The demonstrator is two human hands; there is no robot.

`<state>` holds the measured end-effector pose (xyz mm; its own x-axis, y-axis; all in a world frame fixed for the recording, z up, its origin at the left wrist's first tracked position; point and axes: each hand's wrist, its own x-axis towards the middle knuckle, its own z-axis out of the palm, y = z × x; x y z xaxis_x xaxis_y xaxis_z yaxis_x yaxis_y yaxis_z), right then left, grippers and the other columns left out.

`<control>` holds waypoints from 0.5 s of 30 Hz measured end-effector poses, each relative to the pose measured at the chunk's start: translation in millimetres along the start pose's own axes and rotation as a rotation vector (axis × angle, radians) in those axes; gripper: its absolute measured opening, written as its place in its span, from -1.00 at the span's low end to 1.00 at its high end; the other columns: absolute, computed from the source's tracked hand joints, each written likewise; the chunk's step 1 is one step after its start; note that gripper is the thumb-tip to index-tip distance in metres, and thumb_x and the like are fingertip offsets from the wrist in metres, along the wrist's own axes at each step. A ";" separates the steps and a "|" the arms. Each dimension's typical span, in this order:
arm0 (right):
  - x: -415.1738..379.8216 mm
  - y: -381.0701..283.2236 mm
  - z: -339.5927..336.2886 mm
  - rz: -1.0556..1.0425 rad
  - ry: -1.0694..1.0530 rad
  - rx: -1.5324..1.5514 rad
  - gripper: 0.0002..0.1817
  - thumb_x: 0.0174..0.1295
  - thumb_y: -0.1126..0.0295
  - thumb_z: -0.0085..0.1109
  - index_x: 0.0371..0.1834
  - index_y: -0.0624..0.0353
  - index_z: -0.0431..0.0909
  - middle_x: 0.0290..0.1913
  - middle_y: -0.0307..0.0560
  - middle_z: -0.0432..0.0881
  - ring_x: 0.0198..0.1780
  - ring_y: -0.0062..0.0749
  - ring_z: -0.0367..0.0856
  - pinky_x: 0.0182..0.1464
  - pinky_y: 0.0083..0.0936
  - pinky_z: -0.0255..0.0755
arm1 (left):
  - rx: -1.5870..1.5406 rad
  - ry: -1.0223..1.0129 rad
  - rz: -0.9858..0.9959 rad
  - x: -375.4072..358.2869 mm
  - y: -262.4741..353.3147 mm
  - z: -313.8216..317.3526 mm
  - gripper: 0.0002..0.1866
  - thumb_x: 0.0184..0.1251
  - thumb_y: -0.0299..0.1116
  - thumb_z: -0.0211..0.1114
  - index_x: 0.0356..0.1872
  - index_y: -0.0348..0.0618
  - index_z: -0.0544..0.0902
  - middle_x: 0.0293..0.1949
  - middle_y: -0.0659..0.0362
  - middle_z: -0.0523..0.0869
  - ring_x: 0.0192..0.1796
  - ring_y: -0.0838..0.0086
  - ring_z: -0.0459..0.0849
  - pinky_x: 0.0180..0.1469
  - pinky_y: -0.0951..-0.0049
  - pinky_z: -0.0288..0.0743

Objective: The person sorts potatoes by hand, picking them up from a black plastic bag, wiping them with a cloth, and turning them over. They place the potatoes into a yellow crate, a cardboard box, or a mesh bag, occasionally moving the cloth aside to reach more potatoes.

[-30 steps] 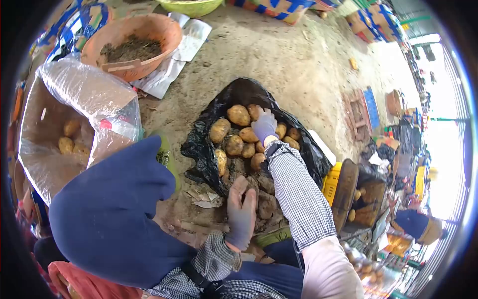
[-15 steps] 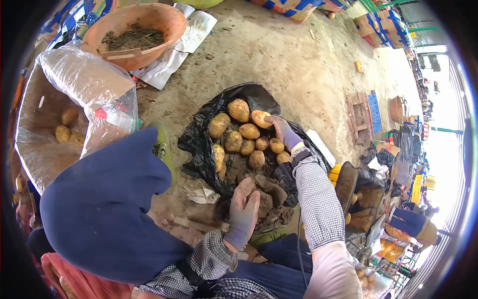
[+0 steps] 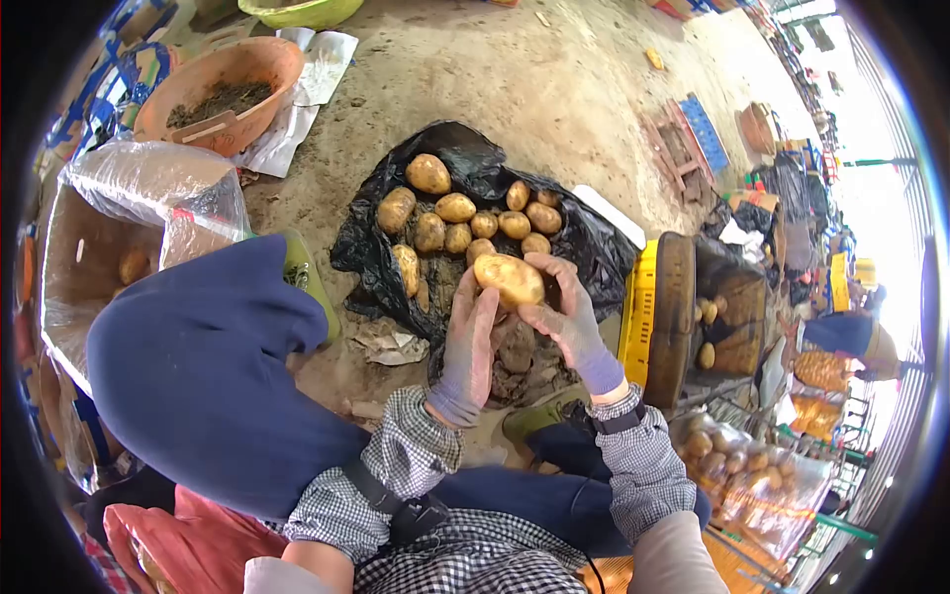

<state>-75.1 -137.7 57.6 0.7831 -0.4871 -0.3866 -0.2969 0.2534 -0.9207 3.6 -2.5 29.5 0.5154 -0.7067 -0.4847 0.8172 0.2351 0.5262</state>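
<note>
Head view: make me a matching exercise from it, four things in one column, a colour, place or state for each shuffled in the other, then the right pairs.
Things:
1. Left hand and right hand
2. Bag
3. Orange tub
4. Carton

Descriptions:
A. Dark soil inside
B. Lined with clear plastic
C. Holding a potato between them
D. Black, spread under loose potatoes

Pairs: 1-C, 2-D, 3-A, 4-B.

One left hand (image 3: 466, 346) and one right hand (image 3: 574, 322) hold one potato (image 3: 510, 281); at least thirteen other potatoes (image 3: 456, 207) lie within the edges of one black plastic sheet (image 3: 362, 247). One plastic-lined box (image 3: 158, 168), one orange basin (image 3: 259, 124), one green basin (image 3: 307, 12).
</note>
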 end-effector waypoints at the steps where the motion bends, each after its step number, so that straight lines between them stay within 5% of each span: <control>1: -9.6 11.3 -6.3 0.073 0.005 -0.002 -0.29 0.11 0.40 0.48 0.35 0.13 0.35 0.14 -0.29 0.42 -0.12 -0.72 0.50 -0.09 -0.78 0.49 | -0.013 -0.044 0.009 -3.9 2.4 3.8 -0.28 0.53 -0.09 0.14 0.51 -0.23 0.06 0.32 0.09 0.37 0.32 0.38 0.43 0.35 0.32 0.38; 3: -27.3 16.9 -7.2 0.047 0.013 0.137 -0.23 0.10 0.34 0.49 0.38 0.17 0.31 0.24 -0.24 0.41 0.11 -0.60 0.50 0.13 -0.66 0.45 | 0.034 -0.065 0.003 -9.8 -0.5 2.1 -0.31 0.48 -0.22 0.22 0.48 -0.24 0.13 0.30 0.10 0.40 0.30 0.39 0.45 0.32 0.37 0.41; 5: -45.9 21.3 -9.2 0.012 0.013 0.210 -0.19 0.09 0.32 0.49 0.41 0.18 0.28 0.29 -0.20 0.39 0.23 -0.52 0.44 0.24 -0.57 0.37 | 0.267 -0.177 0.228 -16.6 -4.7 6.0 -0.29 0.37 -0.36 0.35 0.45 -0.24 0.21 0.28 0.10 0.42 0.29 0.39 0.46 0.31 0.39 0.42; 7: -60.1 24.8 -11.2 -0.018 0.008 0.277 -0.15 0.08 0.31 0.50 0.43 0.20 0.26 0.34 -0.16 0.38 0.34 -0.44 0.38 0.36 -0.48 0.30 | 0.233 -0.181 0.160 -26.5 -5.1 12.6 -0.21 0.19 -0.42 0.48 0.41 -0.26 0.26 0.27 0.05 0.43 0.26 0.35 0.48 0.30 0.37 0.42; 9: -68.0 27.7 -10.4 -0.019 -0.020 0.502 -0.09 0.03 0.33 0.51 0.47 0.21 0.21 0.38 -0.09 0.35 0.41 -0.33 0.34 0.46 -0.37 0.20 | 1.086 -0.126 0.827 -30.4 -4.9 10.8 -0.11 0.08 -0.40 0.55 0.43 -0.28 0.24 0.22 0.00 0.47 0.20 0.29 0.50 0.28 0.32 0.42; 15: -70.9 23.5 3.6 -0.105 -0.111 0.618 -0.14 0.11 0.36 0.40 0.49 0.21 0.17 0.36 -0.07 0.38 0.40 -0.28 0.37 0.44 -0.34 0.24 | 1.207 -0.125 1.008 -42.4 8.0 14.5 0.00 -0.06 -0.40 0.58 0.45 -0.30 0.22 0.14 0.04 0.57 0.15 0.16 0.51 0.27 0.17 0.33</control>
<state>-135.5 -94.2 63.6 0.8529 -0.4541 -0.2574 0.1288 0.6610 -0.7393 -15.5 19.7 64.4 0.6249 -0.6573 0.4212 -0.5457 0.0181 0.8378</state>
